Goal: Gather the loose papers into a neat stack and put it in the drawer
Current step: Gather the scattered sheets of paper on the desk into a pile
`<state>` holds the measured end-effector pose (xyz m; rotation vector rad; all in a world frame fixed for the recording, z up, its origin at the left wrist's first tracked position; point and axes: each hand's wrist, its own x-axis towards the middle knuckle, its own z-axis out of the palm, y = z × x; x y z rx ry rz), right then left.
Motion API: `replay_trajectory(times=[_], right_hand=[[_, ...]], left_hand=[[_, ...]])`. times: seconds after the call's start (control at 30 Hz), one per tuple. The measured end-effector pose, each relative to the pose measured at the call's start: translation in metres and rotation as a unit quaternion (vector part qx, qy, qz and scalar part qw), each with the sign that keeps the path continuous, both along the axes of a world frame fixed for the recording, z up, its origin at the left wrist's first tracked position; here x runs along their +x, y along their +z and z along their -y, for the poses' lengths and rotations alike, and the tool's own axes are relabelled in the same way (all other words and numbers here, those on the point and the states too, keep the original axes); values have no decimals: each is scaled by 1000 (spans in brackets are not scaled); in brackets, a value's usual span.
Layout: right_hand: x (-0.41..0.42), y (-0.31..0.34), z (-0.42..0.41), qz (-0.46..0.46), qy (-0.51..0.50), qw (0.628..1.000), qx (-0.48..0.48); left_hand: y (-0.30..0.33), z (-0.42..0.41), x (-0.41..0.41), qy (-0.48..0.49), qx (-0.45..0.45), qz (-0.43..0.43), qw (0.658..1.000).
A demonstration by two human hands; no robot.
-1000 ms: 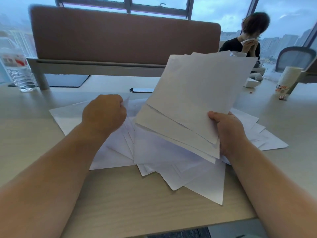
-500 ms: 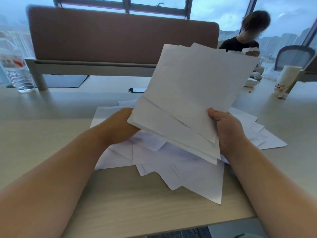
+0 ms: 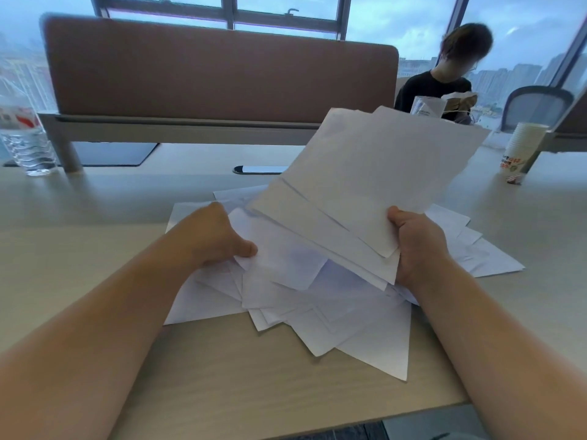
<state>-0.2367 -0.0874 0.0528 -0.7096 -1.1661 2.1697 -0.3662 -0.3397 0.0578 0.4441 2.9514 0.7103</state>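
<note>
The right hand (image 3: pixel 416 246) grips a bunch of papers (image 3: pixel 365 192); the left hand (image 3: pixel 216 236) pinches one sheet (image 3: pixel 286 262). Uneven papers could slip from the fingers.

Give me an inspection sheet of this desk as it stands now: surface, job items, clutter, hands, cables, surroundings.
Surface: pale wood-grain desk top, front edge in view.
Job's things: fanned bundle of white paper sheets held raised and tilted; scattered white loose sheets lying overlapped on the desk beneath. No drawer seen.
Clutter: clear plastic water bottle far left; stack of paper cups far right; dark flat phone behind the papers; dark desk mat.
Hands: right hand has its grip on the bundle's lower corner; left hand pinches a sheet from the pile.
Cables: nothing seen.
Surroundings: brown padded divider panel, windows, a seated person, grey mesh chair.
</note>
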Motion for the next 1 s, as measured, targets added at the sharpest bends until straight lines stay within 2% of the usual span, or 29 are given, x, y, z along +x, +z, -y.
replay_trajectory(times=[0.1,0.17,0.3,0.43,0.5,0.53,0.63,0.83,0.9,1.0], right_hand=[[0,0,1,-3,3,1000,10],[1,0,1,-12,10,1000,8],[2,1,4,-20,41,999,3],[3,-1,6,-19,63,997,29],[3,-1,5,-19,63,997,34],[3,-1,5,-20,65,997,36],[1,-3,4,-16,70,996,57],[-3,-10,-3,29,38,983,175],[-3,-11,-6,79,31,968,237],[-3,-11,-4,129,47,951,277]], left_hand=[[-2,-2,-1,23,107,5,994],[-4,-1,-4,47,212,24,976],[2,-5,-7,63,433,91,895],[11,-7,-1,22,564,153,811],[14,-7,4,-26,578,190,793],[13,-8,5,-47,564,201,799],[13,-9,14,-70,482,205,849],[13,-4,6,26,426,200,882],[15,-1,-1,87,456,182,867],[23,6,-5,145,539,216,801]])
